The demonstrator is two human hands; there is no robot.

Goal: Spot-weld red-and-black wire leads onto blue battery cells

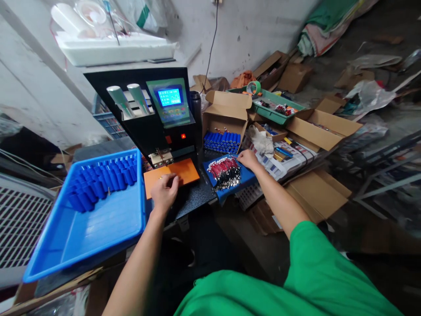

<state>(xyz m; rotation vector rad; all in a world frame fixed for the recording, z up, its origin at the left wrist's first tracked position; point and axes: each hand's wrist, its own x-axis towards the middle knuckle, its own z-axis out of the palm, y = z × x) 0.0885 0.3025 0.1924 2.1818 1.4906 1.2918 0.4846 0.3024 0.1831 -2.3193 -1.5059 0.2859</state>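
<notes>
My left hand [165,189] rests on the orange board [186,171] before the black spot welder [138,127]. Its fingers are curled in, and whatever they may hold is hidden. My right hand [249,159] reaches to the right end of a bundle of red and black wire leads [225,171] with white plugs and bare metal ends. Its fingertips are closed together; anything between them is too small to make out. The leads lie on a blue pad [247,176]. Two thin welding electrodes [160,154] point down at the board's back edge.
On the left, a blue tray [95,228] holds rows of blue cylindrical batteries [105,177]. Behind the leads, an open carton [226,112] contains stacked blue batteries [222,139] with leads. A green bin [274,114], tape and further cartons [324,127] crowd the right side.
</notes>
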